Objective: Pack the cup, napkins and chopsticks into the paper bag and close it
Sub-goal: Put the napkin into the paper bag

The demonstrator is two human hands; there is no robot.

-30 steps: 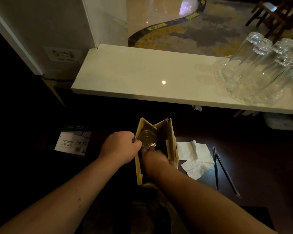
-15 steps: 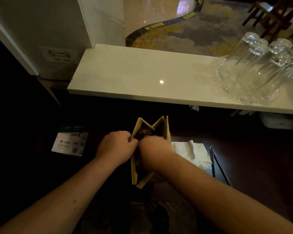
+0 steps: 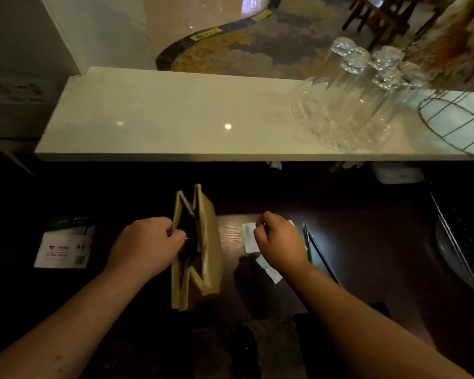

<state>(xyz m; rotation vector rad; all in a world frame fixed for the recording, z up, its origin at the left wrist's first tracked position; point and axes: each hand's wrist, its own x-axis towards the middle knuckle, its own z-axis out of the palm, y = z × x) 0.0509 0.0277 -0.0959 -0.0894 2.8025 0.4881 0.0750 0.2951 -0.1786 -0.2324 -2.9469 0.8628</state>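
A brown paper bag (image 3: pixel 207 242) stands upright and open on the dark table. My left hand (image 3: pixel 145 246) grips its left top edge. The bag's inside is dark and the cup is not visible in it. My right hand (image 3: pixel 281 239) hovers over the white napkins (image 3: pixel 248 237) to the right of the bag, fingers curled and pinched just above them; whether it holds a napkin is unclear. Dark chopsticks (image 3: pixel 316 250) lie just right of the napkins, partly hidden by my right hand.
A white marble counter (image 3: pixel 162 116) runs across behind the table, carrying a glass tray with several upturned glasses (image 3: pixel 350 99) and a wire basket (image 3: pixel 457 121). A pack of A4 paper (image 3: pixel 66 243) lies at the left. A wire rack (image 3: pixel 460 242) sits at the far right.
My right hand has come out of the bag and moved right over the napkins. The cup, seen in the bag's mouth earlier, is now out of sight. My left hand still holds the bag.
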